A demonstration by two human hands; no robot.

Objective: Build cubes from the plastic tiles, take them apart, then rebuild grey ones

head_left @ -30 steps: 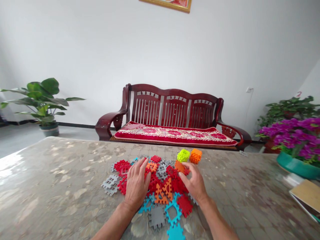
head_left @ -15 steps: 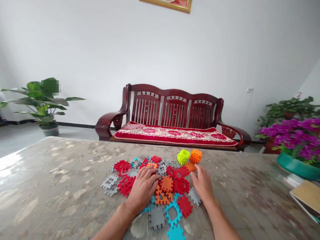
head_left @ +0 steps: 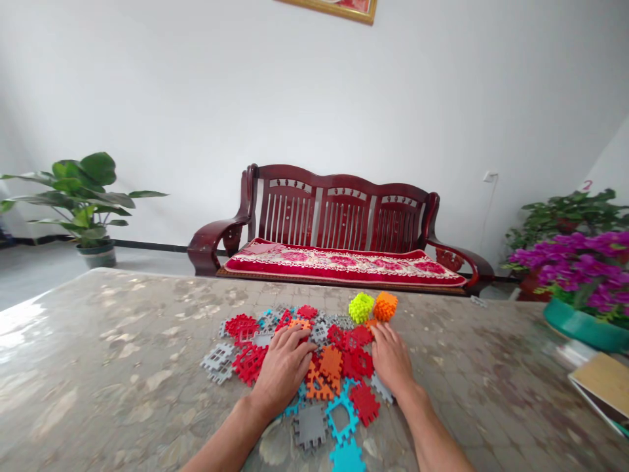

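Spread over the table is a heap of flat interlocking plastic tiles in red, grey, orange and blue. My left hand (head_left: 285,364) lies palm down on the heap, fingers stretched out, covering several tiles. An orange tile (head_left: 331,362) and a red tile (head_left: 364,402) lie between my hands. My right hand (head_left: 392,359) has its fingers drawn together on a small orange tile (head_left: 370,324) at the heap's far right; its thumb is hidden. Just beyond it stand a lime knobbly cube (head_left: 361,307) and an orange knobbly cube (head_left: 386,306). Nearest me are a grey tile (head_left: 310,426) and a blue tile (head_left: 348,457).
A patterned cover lies on the table (head_left: 122,373). At the right edge are a teal flower bowl (head_left: 584,328) with purple flowers and a brown-covered book (head_left: 604,383). Behind the table stands a dark red wooden bench (head_left: 344,213). A potted plant (head_left: 93,203) is at left.
My right hand has moved slightly left and its fingers have come together over the small orange tile. The orange tile between my hands has shifted and turned a little. My left hand stays put.
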